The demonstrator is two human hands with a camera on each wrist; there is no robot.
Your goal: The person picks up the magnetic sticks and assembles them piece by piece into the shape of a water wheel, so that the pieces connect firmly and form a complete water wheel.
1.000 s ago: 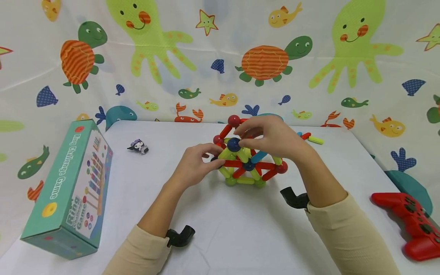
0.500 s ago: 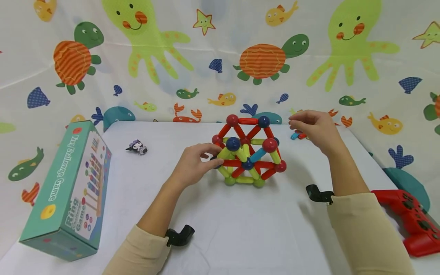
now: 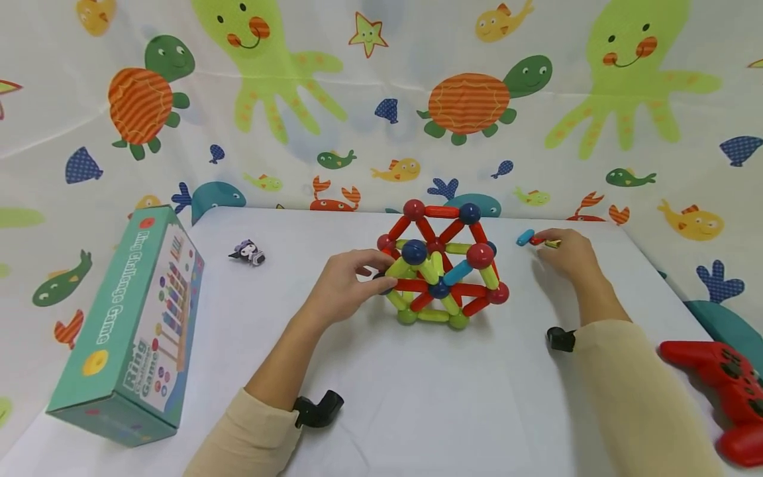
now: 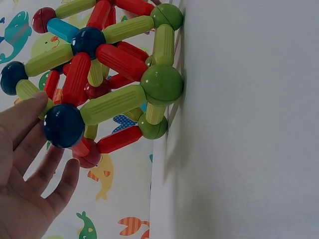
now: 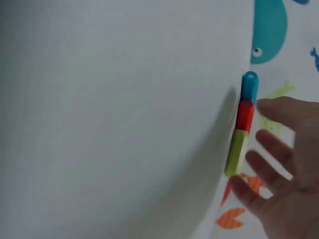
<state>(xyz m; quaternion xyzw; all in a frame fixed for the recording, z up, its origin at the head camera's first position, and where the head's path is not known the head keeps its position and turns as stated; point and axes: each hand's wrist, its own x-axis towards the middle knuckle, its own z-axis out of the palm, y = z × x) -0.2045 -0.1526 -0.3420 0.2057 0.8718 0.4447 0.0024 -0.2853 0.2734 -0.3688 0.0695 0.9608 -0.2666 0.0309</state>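
A frame of magnetic balls and rods point(image 3: 440, 287) in red, dark blue, yellow-green and light blue stands mid-table in the head view. At its left corner, my left hand point(image 3: 342, 285) holds a dark blue ball point(image 4: 64, 125) between thumb and fingers. The other left fingers hang below that ball in the left wrist view. My right hand point(image 3: 569, 255) reaches over loose rods at the back right. These are a light blue rod point(image 5: 249, 87), a red rod point(image 5: 245, 115) and a yellow-green rod point(image 5: 236, 153), lying end to end. Its fingers are spread beside them, not closed round any.
A green game box point(image 3: 113, 285) stands at the left, with a small figurine point(image 3: 247, 252) behind it to the right. A red game controller point(image 3: 739, 384) lies at the right edge. A sea-animal printed curtain point(image 3: 298, 165) hangs behind the white table point(image 3: 441, 397).
My right hand has left the top of the frame, swung right and come down at the loose rods. My left hand keeps its hold on the corner ball.
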